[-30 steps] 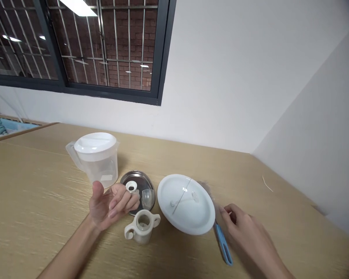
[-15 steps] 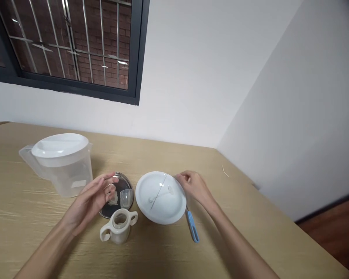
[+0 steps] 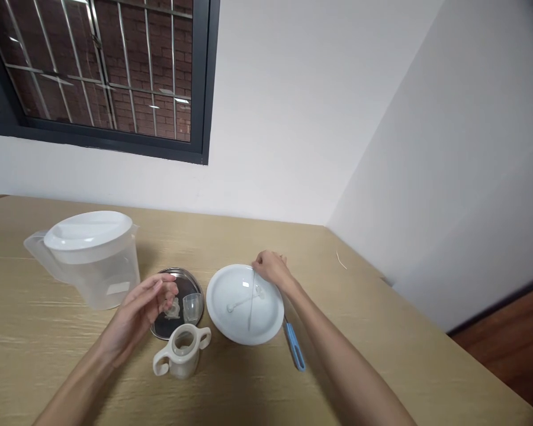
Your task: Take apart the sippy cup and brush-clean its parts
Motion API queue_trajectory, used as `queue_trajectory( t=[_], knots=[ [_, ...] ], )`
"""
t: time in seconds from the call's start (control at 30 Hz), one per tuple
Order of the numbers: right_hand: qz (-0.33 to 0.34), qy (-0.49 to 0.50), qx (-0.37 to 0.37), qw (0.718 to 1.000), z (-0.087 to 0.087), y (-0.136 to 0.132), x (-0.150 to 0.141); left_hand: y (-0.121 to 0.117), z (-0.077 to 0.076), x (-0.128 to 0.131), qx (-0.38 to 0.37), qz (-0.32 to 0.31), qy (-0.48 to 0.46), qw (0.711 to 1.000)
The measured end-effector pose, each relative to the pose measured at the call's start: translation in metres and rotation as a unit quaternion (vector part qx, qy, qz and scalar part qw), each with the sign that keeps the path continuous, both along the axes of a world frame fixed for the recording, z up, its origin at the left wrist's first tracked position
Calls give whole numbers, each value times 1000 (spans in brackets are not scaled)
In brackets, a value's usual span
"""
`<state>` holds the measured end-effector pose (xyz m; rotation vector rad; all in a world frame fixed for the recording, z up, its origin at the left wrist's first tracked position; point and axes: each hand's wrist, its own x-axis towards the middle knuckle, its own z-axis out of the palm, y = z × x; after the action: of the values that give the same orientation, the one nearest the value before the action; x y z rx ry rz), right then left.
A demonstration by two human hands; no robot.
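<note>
My left hand (image 3: 144,303) hovers over the left edge of a round metal tray (image 3: 190,283), fingers loosely apart and holding nothing. On the tray lie a small whitish ring piece (image 3: 173,309) and a small clear cap (image 3: 192,306). A cream two-handled cup (image 3: 182,352) stands just in front of the tray. My right hand (image 3: 270,269) is at the far rim of a white plate (image 3: 266,316), fingers pinched on the top end of a thin rod (image 3: 251,302) that lies across the plate. A small white piece (image 3: 234,307) also rests in the plate.
A clear pitcher (image 3: 93,266) with a white lid stands at the left on the wooden table (image 3: 382,331). A blue handle (image 3: 294,346) pokes out from under the plate's right side. White walls meet at the table's far right corner; a barred window is behind.
My left hand has let go of the white ring piece, which now lies on the tray. My right hand moved from beside the blue handle to the plate's far rim and pinched the thin rod.
</note>
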<state>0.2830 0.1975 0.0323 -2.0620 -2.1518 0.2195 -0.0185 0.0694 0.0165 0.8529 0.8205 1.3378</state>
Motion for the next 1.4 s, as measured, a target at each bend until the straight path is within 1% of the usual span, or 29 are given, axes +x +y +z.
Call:
queue_trajectory(
  t=[0.1, 0.23, 0.3, 0.37, 0.4, 0.43, 0.47, 0.5, 0.53, 0.57, 0.6, 0.67, 0.8, 0.9, 1.0, 1.07, 1.1, 1.17, 1.2, 1.27, 1.4],
  knots=[
    [3, 29, 1, 1000, 6, -1, 3, 1, -5, 1, 6, -3, 15, 1000],
    [3, 80, 20, 997, 23, -6, 12, 6, -13, 3, 21, 2, 62, 998],
    [-3, 106, 48, 993, 36, -12, 19, 12, -9, 6, 36, 9, 114, 993],
    [-11, 128, 87, 988, 50, -19, 29, 20, 3, 14, 61, 0, 199, 978],
    [-16, 138, 109, 984, 58, -23, 34, 24, 11, 21, 79, -16, 250, 965],
    [-21, 148, 132, 980, 65, -27, 40, 29, 21, 31, 100, -39, 309, 945],
    [-26, 156, 154, 975, 73, -31, 46, 34, 30, 42, 122, -72, 369, 919],
    [-33, 165, 177, 970, 80, -36, 53, 39, 39, 56, 139, -105, 428, 887],
    [-42, 173, 199, 964, 86, -40, 61, 45, 46, 70, 151, -128, 502, 842],
    [-53, 181, 221, 957, 93, -44, 68, 51, 51, 85, 163, -149, 576, 787],
    [-64, 188, 241, 950, 98, -47, 76, 59, 53, 101, 165, -161, 602, 765],
    [-85, 201, 275, 936, 107, -53, 91, 75, 52, 129, 163, -184, 633, 734],
    [-103, 226, 316, 916, 115, -63, 110, 108, 38, 173, 163, -212, 691, 671],
    [-98, 252, 336, 902, 119, -69, 115, 123, 27, 193, 161, -242, 720, 630],
    [-87, 278, 339, 894, 123, -73, 117, 129, 17, 204, 152, -251, 745, 599],
    [-80, 298, 339, 889, 125, -75, 118, 129, 10, 207, 147, -252, 753, 590],
    [-76, 305, 341, 886, 126, -77, 119, 129, 7, 207, 146, -252, 753, 590],
    [-72, 316, 351, 879, 127, -79, 122, 129, 4, 206, 146, -250, 746, 600],
    [-71, 318, 358, 875, 126, -80, 123, 129, 5, 204, 145, -247, 738, 610],
    [-71, 323, 366, 870, 126, -82, 125, 127, 9, 197, 143, -239, 716, 640],
    [-68, 326, 367, 868, 126, -83, 124, 118, 25, 169, 132, -221, 645, 719]
  ],
)
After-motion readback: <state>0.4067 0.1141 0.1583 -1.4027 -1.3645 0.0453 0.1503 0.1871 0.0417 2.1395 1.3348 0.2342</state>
